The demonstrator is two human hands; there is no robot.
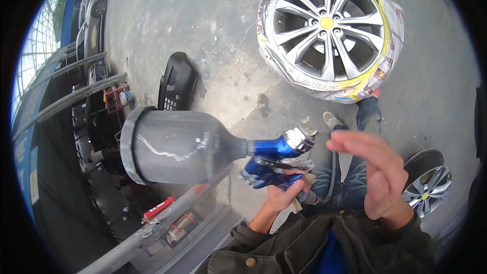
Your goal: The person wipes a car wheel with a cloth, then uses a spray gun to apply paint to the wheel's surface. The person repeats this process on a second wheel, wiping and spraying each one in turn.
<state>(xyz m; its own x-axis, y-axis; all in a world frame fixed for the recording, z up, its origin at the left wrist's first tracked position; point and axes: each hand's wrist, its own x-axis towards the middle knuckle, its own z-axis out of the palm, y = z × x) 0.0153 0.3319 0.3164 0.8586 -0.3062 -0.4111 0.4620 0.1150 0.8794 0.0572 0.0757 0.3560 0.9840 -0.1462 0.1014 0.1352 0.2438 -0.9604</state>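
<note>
My left hand (pixel 284 195) is closed around the grip of a blue spray gun (pixel 276 147). A large grey paint cup (pixel 185 142) on the gun extends to the left, with a pale streak on its side. The silver nozzle end (pixel 299 141) points up and right. My right hand (pixel 380 172) is raised to the right of the nozzle, apart from it, with its fingers stretched out and nothing in it. A hose (pixel 333 175) hangs near my legs. Beyond my hands lies a silver alloy wheel (pixel 328 58), its tyre wrapped in printed paper (pixel 284 76) and yellow tape.
A second wheel (pixel 426 193) stands at the right beside my leg. A black plastic part (pixel 180 78) lies on the concrete floor at the left. Metal rails (pixel 122 248) cross the lower left, near a red cylinder (pixel 160 209). Parked cars (pixel 94 23) stand at the far left.
</note>
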